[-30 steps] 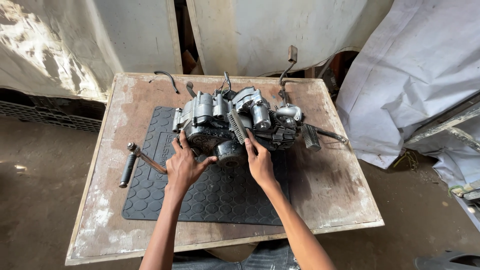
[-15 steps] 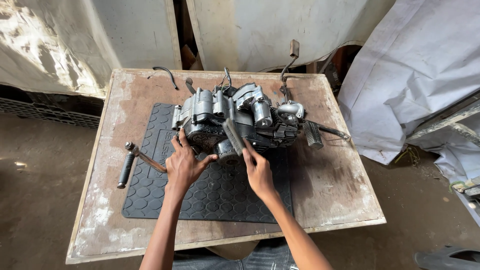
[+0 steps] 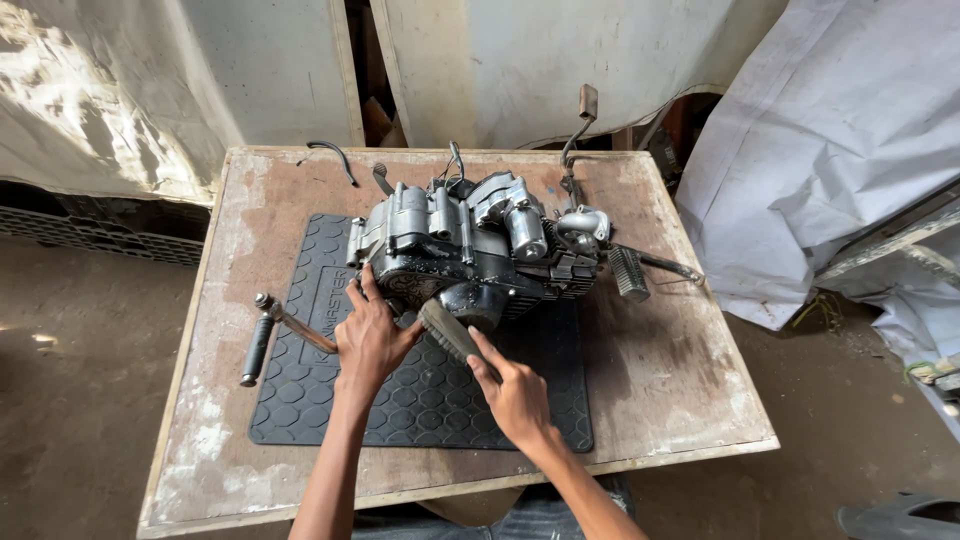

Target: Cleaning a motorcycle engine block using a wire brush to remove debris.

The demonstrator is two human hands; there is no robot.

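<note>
Engine [image 3: 470, 245] sat on the black rubber mat [image 3: 420, 400], mid-desk [image 3: 660, 380]. Left hand [image 3: 370, 340] lay flat against the engine's near left side, fingers spread apart, gripping nothing. Right hand [image 3: 515, 395] was closed around the handle of a brush [image 3: 445, 330], bristle end touching the engine's lower front casing. Kick lever [image 3: 275, 330] stuck out left of the engine, just beside the left hand.

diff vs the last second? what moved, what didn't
The right hand drew the brush down and toward the person, from high on the engine to its lower front edge, never letting go. The left hand stayed braced on the engine's left side. Engine, rubber mat and table did not shift.
</note>
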